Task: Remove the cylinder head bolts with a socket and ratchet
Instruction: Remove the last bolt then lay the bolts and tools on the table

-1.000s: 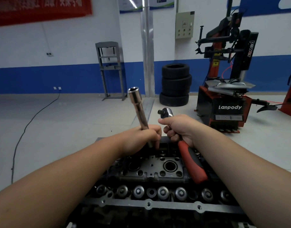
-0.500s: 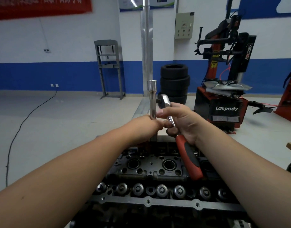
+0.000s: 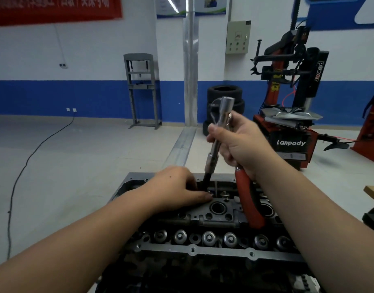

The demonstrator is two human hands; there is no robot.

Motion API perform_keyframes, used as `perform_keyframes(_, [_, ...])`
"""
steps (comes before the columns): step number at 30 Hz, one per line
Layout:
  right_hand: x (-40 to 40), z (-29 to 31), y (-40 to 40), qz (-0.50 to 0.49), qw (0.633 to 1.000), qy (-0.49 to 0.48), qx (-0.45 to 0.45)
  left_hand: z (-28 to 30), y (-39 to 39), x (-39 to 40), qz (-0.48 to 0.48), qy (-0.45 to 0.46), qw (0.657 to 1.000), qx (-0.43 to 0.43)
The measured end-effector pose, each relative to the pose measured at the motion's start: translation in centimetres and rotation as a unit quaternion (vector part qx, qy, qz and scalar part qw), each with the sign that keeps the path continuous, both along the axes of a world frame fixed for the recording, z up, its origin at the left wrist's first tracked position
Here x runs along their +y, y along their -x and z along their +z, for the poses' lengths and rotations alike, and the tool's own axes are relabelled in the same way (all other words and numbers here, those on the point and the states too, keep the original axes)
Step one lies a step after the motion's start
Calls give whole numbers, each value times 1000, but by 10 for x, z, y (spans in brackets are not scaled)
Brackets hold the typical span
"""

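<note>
Grey cast-metal cylinder head (image 3: 220, 248) lies nearest; the left hand (image 3: 177, 190) rests on it, fingers curled at a bolt hole; the right hand (image 3: 238, 142) grips the chrome long socket extension (image 3: 219, 132) and the red-handled ratchet (image 3: 248, 201) together; tilted, the socket may miss the bolt.

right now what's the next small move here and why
Probably lower the extension straight down so its dark tip seats in the bolt hole. The right hand holds it tilted with the ratchet; the left hand rests on the cylinder head at that tip.
</note>
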State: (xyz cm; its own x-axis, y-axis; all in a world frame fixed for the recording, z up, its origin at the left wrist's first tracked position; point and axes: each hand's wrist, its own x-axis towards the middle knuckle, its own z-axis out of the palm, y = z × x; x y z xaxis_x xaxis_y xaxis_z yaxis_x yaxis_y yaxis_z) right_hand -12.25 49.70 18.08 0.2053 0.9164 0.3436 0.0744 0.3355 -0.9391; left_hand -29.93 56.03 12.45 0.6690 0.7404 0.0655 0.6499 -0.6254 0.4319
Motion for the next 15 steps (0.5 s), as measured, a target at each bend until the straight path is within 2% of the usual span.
perform_keyframes(3, [-4, 6, -8, -30, 994, -78, 70, -2, 9, -9, -54, -14, 995, 83])
perform_keyframes(6, [-4, 6, -18, -82, 982, -128, 117, 3, 2, -11, -46, -23, 990, 131])
perform_keyframes(11, [6, -3, -27, -49, 964, -53, 257, 15, -9, -3, -48, -4, 982, 184])
perform_keyframes(15, [12, -9, -25, -44, 963, -7, 265, 10, -9, -3, -59, -18, 980, 189])
